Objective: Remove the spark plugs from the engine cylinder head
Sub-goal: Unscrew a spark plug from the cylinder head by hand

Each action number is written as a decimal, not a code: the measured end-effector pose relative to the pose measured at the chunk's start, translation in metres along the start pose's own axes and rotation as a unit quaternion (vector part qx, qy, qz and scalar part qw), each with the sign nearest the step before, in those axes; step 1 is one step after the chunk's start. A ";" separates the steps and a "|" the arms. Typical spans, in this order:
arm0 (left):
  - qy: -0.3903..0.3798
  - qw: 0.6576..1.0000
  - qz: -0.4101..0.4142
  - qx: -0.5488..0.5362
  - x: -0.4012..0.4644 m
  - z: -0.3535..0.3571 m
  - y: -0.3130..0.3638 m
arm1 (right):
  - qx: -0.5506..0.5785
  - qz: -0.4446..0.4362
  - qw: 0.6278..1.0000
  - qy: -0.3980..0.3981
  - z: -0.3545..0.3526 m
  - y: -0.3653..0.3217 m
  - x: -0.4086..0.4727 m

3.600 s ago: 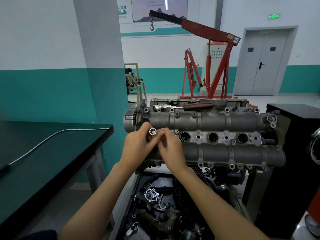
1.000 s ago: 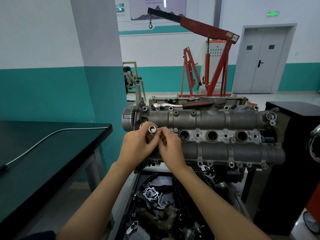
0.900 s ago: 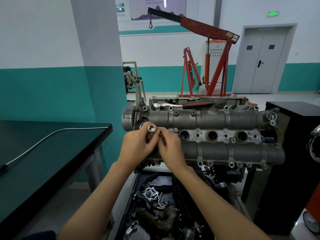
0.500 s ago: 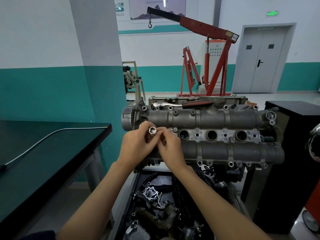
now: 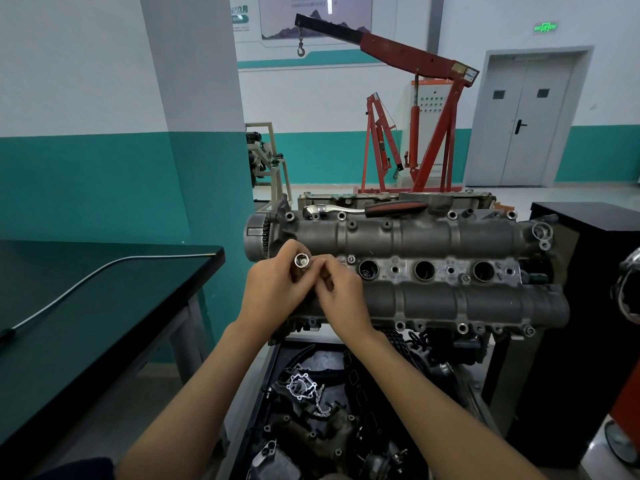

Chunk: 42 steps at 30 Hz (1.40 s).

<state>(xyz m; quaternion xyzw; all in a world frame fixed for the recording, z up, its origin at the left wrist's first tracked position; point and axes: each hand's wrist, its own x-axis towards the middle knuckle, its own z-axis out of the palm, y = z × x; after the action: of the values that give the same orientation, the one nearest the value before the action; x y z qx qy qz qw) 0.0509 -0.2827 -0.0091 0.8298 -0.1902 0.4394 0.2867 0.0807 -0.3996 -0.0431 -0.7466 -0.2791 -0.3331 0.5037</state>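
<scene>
At the centre of the frame, the left hand grips a shiny steel tubular socket, fingers curled round its barrel, open end facing up. The right hand meets it just beside, fingertips pinching the socket's side below the rim. Both hands sit over the left end of the grey cast-metal engine cylinder head, where three round plug wells show open to the right of the hands; no plug is visible in the socket. A chrome ratchet wrench with a black-and-red handle lies along the head's far edge. A dark-topped workbench fills the left of the frame.
</scene>
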 end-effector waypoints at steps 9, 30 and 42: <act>0.008 1.000 -0.010 0.018 0.002 0.002 -0.001 | -0.010 -0.006 1.000 -0.013 -0.001 -0.002 0.001; -0.001 1.000 -0.003 0.019 0.000 0.000 0.001 | -0.003 0.027 1.000 0.002 0.000 -0.002 0.000; 0.001 1.000 -0.015 0.015 0.001 0.000 0.002 | -0.020 0.024 0.999 -0.010 0.000 -0.002 0.001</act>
<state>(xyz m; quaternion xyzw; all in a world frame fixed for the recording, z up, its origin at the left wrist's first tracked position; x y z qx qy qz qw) 0.0503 -0.2842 -0.0073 0.8363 -0.1713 0.4387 0.2809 0.0799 -0.3993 -0.0413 -0.7661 -0.2592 -0.3188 0.4941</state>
